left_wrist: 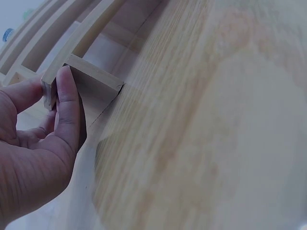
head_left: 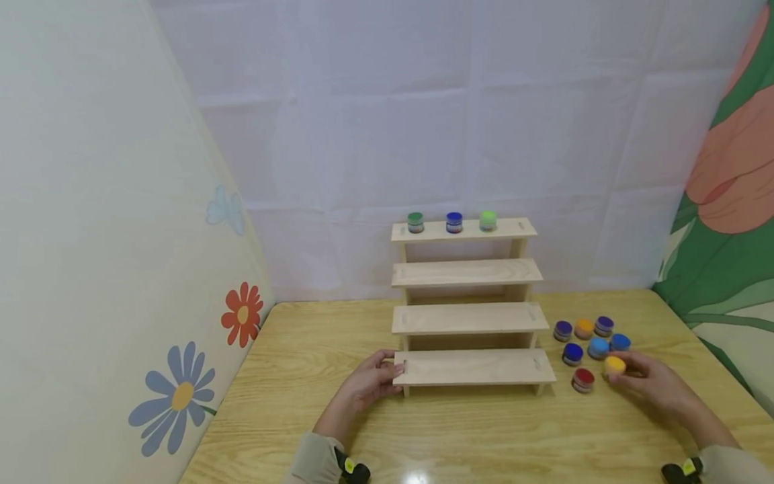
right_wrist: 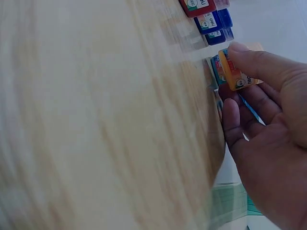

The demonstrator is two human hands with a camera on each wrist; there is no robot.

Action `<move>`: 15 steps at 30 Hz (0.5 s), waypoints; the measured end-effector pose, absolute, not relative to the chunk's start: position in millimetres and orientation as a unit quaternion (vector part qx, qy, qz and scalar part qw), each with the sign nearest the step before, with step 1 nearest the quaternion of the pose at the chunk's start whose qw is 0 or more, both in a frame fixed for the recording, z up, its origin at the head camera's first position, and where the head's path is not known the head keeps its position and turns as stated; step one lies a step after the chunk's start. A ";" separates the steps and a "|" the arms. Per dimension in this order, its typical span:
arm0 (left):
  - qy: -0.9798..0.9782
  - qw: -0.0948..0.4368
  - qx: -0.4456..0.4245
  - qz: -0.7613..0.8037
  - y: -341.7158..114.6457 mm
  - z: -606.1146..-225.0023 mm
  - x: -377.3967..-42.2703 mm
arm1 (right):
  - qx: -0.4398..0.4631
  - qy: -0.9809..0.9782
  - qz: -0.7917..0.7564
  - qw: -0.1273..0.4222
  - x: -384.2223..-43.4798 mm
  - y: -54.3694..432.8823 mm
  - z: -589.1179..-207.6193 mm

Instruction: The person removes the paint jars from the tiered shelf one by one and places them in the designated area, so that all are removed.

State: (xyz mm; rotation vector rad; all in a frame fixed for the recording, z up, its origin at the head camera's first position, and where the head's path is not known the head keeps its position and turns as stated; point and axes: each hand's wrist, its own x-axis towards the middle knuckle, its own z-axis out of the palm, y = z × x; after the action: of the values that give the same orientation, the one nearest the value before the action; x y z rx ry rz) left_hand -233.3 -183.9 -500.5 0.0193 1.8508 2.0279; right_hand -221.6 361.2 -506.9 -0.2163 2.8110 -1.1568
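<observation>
White cloth (head_left: pixel 375 134) hangs behind a stepped wooden rack (head_left: pixel 468 318) on a wood-grain table (head_left: pixel 272 430). I see the person's right hand (head_left: pixel 656 384) pinching a yellow jar (head_left: pixel 614 365) between thumb and fingers, right of the rack; the left hand (head_left: pixel 366 386) grips the left end of the rack's lowest shelf (head_left: pixel 474 368). Nearby, also right of the rack, sit a red jar (head_left: pixel 583 380), an orange jar (head_left: pixel 584 329) and five blue or purple jars (head_left: pixel 572 354). Three green or blue jars (head_left: pixel 454 223) top the rack.

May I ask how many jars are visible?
11: three jars on the top shelf, seven jars on the table beside the stand, and a yellow jar in the right hand; others may be hidden.
</observation>
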 end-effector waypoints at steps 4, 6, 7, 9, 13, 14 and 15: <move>0.661 0.197 0.007 0.724 -184.3 -499.8 -232.9 | -0.072 0.923 -0.375 0.044 -224.3 360.4 -507.9; 0.660 0.197 0.007 0.724 -184.5 -499.4 -232.7 | -0.076 0.923 -0.375 0.046 -225.2 359.8 -508.3; 0.660 0.198 0.008 0.724 -184.6 -499.3 -232.6 | -0.078 0.923 -0.374 0.047 -225.4 359.5 -508.5; 0.660 0.199 0.009 0.724 -184.9 -498.9 -232.3 | -0.075 0.922 -0.375 0.055 -225.4 358.9 -508.6; 0.661 0.202 0.010 0.723 -185.6 -498.0 -231.7 | -0.075 0.922 -0.376 0.063 -224.7 357.6 -508.2; 0.660 0.203 0.010 0.723 -185.7 -497.7 -231.5 | -0.074 0.921 -0.378 0.065 -224.5 357.2 -508.0; 0.660 0.203 0.011 0.723 -185.8 -497.5 -231.4 | -0.077 0.920 -0.378 0.064 -224.4 356.9 -507.8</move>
State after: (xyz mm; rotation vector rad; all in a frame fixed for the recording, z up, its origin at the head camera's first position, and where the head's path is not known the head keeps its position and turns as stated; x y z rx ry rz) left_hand -231.4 -185.8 -497.5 0.0299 1.8418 2.0181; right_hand -224.4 356.9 -507.8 -0.2320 2.7793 -1.1421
